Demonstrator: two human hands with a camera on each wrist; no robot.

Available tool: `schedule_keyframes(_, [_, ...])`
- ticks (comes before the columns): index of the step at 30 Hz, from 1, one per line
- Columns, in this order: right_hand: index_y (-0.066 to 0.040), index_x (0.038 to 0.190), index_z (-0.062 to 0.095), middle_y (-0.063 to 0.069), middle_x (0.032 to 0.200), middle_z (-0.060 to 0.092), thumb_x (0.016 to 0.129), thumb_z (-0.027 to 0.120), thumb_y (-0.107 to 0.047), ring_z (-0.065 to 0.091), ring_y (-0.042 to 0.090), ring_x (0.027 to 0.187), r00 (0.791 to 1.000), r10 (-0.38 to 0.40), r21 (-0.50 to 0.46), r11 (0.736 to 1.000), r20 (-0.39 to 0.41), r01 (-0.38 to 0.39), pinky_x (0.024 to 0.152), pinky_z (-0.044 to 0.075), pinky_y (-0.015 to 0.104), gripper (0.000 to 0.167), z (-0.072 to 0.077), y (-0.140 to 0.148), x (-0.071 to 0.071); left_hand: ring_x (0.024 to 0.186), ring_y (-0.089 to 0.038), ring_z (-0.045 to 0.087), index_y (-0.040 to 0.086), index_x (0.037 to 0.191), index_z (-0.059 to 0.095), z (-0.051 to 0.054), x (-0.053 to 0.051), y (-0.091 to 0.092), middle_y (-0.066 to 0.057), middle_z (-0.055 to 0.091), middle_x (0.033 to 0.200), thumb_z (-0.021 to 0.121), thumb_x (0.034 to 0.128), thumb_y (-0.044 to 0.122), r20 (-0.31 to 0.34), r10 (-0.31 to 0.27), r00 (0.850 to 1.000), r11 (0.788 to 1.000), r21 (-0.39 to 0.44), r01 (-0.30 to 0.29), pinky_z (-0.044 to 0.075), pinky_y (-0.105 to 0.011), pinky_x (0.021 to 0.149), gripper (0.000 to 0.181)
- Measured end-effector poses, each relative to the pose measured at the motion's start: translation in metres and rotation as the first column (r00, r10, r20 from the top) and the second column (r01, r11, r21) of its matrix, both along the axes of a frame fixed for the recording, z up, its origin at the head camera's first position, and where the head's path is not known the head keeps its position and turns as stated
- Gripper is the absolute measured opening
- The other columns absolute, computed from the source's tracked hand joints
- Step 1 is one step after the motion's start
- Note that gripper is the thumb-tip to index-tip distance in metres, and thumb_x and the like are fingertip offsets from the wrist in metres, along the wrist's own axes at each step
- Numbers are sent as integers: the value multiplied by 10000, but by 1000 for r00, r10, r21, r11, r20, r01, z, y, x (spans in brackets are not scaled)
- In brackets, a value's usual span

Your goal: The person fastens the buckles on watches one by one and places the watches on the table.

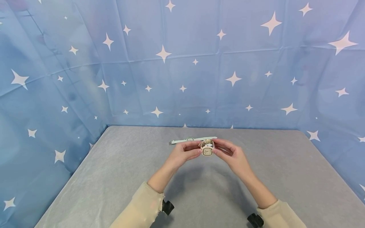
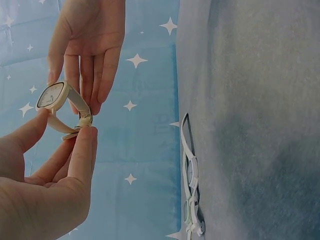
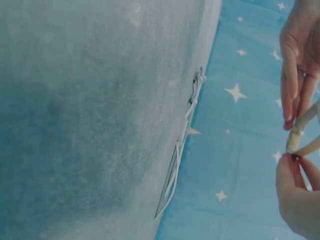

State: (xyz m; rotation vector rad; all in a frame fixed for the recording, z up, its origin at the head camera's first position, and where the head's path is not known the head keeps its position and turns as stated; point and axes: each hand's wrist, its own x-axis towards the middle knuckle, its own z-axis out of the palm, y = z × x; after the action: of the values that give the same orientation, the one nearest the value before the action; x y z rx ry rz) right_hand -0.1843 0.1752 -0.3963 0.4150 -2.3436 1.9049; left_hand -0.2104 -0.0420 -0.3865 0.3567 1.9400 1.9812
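A cream watch [image 1: 207, 151] with a rounded square face is held up above the table, its strap closed in a loop. The left hand [image 1: 182, 154] pinches it at one side, thumb by the case and fingers at the strap, also plain in the left wrist view [image 2: 55, 185]. On the other side the right hand [image 1: 232, 156] holds it with thumb and fingertips. Behind the hands lies a pale green watch [image 1: 178, 141] on the table. The left wrist view shows a white watch [image 2: 193, 172] beside the green one [image 2: 186, 211].
The grey cloth-covered table [image 1: 119, 164] spreads under both hands. A blue curtain [image 1: 199, 72] with white stars stands along its back and sides. Black straps with mounts [image 1: 167, 207] sit at both wrists, by the cream sleeves.
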Motion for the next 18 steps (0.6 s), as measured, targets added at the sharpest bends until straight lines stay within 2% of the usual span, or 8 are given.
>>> schedule_keyframes(3, [14,1354,586,231,1382,588,943,689,-128,623,-38,1142,1000,-1,-9,1000,12,1,923,520,139,447,0,-2,-1,1080,-111,671,-28,1335,600,1,-1,-2,-209,646,1314,649,955,75,-12,7,1000,1000,-7,-7,539,-363,997,397])
schedule_keyframes(7, [9,1359,584,229,1370,602,941,693,-137,645,-13,1129,999,7,-22,1000,31,-6,911,531,149,456,1,-5,-3,1088,-121,675,-22,1336,602,1,-2,-5,-207,643,1321,652,953,77,-21,17,1000,1000,-11,-17,515,-420,1025,399])
schedule_keyframes(12, [-1,1361,587,214,1377,604,942,695,-155,638,-68,1087,999,5,-24,1000,53,-4,904,531,143,459,4,-10,-6,1081,-132,680,-23,1325,610,1,-5,-8,-216,649,1307,667,941,74,-28,39,999,999,-30,-40,519,-423,1017,400])
schedule_keyframes(18, [-2,1347,600,203,1384,600,937,703,-154,636,-72,1082,998,-8,-41,999,59,11,900,538,152,450,4,-17,-11,1102,-153,680,-18,1331,604,3,-8,-13,-213,641,1321,673,941,86,-35,50,998,998,-47,-52,522,-414,1016,410])
